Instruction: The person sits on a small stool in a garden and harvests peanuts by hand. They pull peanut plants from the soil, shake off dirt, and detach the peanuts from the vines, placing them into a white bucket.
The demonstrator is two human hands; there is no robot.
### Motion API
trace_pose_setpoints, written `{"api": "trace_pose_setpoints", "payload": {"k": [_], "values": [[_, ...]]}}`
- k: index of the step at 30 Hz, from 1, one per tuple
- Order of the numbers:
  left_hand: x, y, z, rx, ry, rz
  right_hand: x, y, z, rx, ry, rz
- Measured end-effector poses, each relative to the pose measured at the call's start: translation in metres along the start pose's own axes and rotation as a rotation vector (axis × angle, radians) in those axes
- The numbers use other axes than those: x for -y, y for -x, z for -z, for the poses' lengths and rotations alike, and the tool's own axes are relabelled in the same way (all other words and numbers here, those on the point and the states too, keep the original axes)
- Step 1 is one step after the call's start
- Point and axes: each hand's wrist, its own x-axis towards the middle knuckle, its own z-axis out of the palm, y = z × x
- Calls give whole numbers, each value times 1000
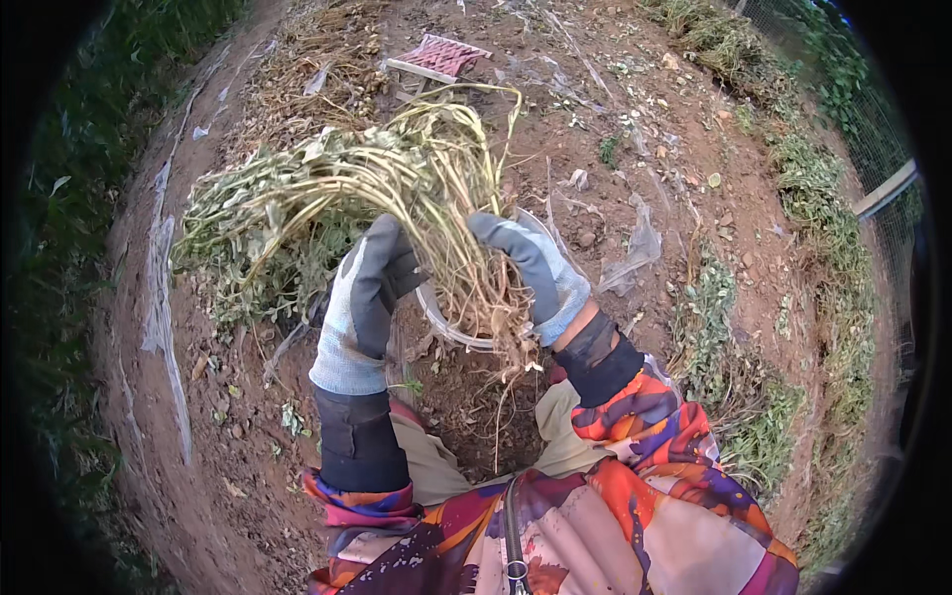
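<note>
A bunch of uprooted peanut plants is held up in front of me, its wilted leaves drooping to the left. My gloved left hand is closed around the stems from the left, with its fingertips partly hidden. From the other side, my gloved right hand grips the lower stems near the roots. The roots and pale pods hang to the lower right, and one long thin root trails down between my knees. Beneath the bunch shows the pale rim of a round container; its inside is mostly hidden.
Beyond the plants stands a low stool with a red woven seat. Pulled plants lie in a heap at the far left and in a row along the right, beside a mesh fence. Torn plastic film litters the soil.
</note>
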Motion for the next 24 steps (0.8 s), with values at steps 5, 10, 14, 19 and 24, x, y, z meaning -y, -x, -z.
{"api": "trace_pose_setpoints", "payload": {"k": [5, 10, 14, 19, 24], "values": [[-14, 8, 10, 30, -80, -134, 42, 6, 101, -434, 106, 383], [-29, 24, 21, 48, -65, -167, 88, 109, 228, -827, -29, 564], [-32, 37, 39, 78, -4, -205, 127, 221, 287, -1127, 24, 586], [-39, 42, 42, 86, -71, -211, 93, 331, 338, -1319, -72, 566], [-41, 38, 14, 71, -191, -164, -4, 378, 344, -1421, -330, 305]]}}
